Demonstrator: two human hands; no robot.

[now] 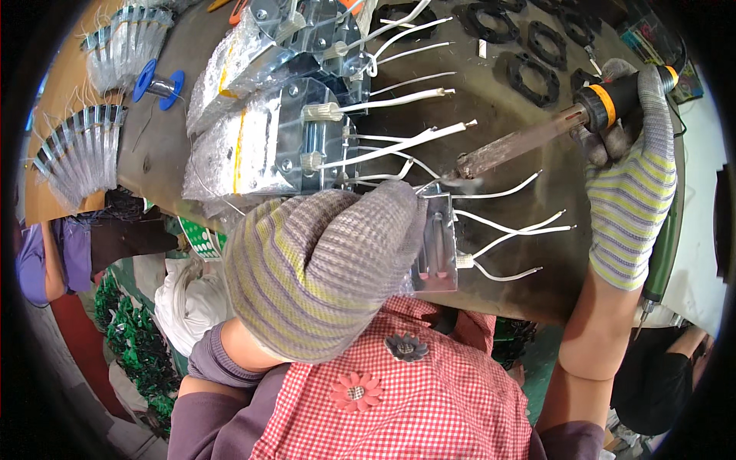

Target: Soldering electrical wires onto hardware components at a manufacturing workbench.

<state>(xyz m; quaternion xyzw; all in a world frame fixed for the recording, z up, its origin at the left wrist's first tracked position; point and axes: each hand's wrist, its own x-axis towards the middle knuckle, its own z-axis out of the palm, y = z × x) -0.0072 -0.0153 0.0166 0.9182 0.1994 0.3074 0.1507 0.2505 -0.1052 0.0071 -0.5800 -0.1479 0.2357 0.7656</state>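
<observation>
My right hand (632, 153), in a grey and yellow striped glove, is wrapped round the black and orange handle of a soldering iron (529, 142). The iron's thick, discoloured barrel points left and down, its tip close to a white wire end. My left hand (330, 268), gloved alike, is closed, fingertips pinching a thin solder wire (427, 185) beside the iron's tip. A small wisp like smoke hangs there. Just under these fingertips lies a metal-cased part (438, 238) with several white leads (510, 228) spreading right. The left hand covers its left side.
Bubble-wrapped metal units (264, 146) with white wires stand behind my left hand. A blue spool (159, 86) of wire lies at left, near bundles of clear-sleeved parts (84, 146). Black ring-shaped plates (533, 79) lie at the back. A green screwdriver-like tool (661, 253) hangs at right.
</observation>
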